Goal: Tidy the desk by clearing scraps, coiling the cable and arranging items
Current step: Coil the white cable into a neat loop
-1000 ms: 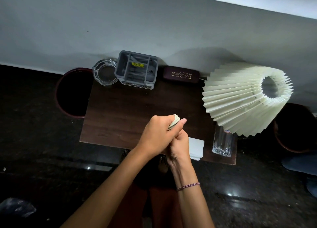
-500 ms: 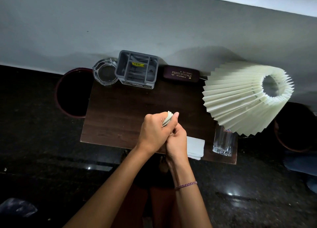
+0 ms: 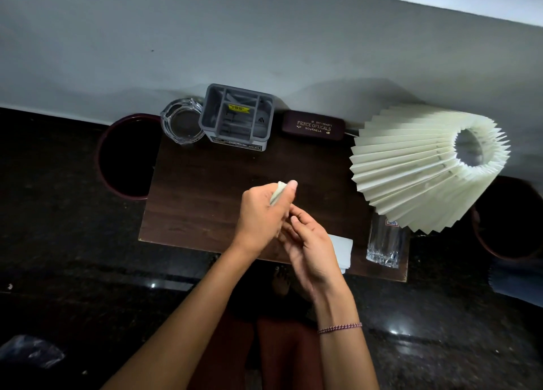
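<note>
Dark wooden table (image 3: 205, 190) against a grey wall. Over its middle, I see the left hand (image 3: 260, 213) pinching a pale wad (image 3: 278, 192) between thumb and fingers; scrap or cable, I cannot tell. The right hand (image 3: 313, 243) hangs just beside it, fingers loosely curled, holding nothing.

I judge the tidying well along: ashtray (image 3: 182, 122), grey organiser (image 3: 238, 118) and spectacle case (image 3: 313, 125) line the far edge. The wad remains to be put away, perhaps in the bin (image 3: 126, 154) on the floor off the left edge.

White sheets (image 3: 342, 250) at the near edge are partly hidden by the right hand. The lampshade (image 3: 411, 166) covers the tumbler (image 3: 383, 243) top at the right edge.

Dim, wide-angle bowed edges; hands perhaps slightly motion-blurred; glints on floor.
</note>
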Tool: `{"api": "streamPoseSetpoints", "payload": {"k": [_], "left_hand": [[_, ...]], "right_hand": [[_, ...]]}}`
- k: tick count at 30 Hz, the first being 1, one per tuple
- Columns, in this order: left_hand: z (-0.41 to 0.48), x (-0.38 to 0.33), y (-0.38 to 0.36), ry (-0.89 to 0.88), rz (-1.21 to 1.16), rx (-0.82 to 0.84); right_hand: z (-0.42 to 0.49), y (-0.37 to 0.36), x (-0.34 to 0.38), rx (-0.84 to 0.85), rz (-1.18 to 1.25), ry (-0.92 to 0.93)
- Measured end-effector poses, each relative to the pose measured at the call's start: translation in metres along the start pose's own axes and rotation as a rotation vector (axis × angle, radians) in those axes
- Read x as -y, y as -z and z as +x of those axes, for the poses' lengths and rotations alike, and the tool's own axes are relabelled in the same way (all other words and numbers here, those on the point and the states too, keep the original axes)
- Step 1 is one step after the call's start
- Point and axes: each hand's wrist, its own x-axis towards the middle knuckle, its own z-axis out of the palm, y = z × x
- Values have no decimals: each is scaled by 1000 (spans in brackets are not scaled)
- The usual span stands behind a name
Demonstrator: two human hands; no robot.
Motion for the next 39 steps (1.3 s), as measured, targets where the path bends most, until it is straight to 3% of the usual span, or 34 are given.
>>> {"api": "streamPoseSetpoints", "payload": {"k": [4,8,12,16,18,26,31,36,39], "left_hand": [[5,8,9,383,-696,158],[3,11,13,526,-887,370],[8,10,17,520,-758,469],[15,4,16,483,-588,462],[18,3,15,495,-489,409],[22,-3,6,398,-225,133],[26,-2,3,218,61,-123],[29,0,0,151,271,-115],[36,8,11,299,58,49]], "right_hand": [[5,10,12,-144,-379,113],[8,12,21,70,-352,60],[7,12,28,156,-423,70],[4,10,29,170,-425,106],[3,3,26,156,-462,130],[5,-11,17,-162,-561,197],[5,-16,20,-290,-890,372],[12,-19,20,-430,-982,413],[23,-6,29,-404,-862,325]]}}
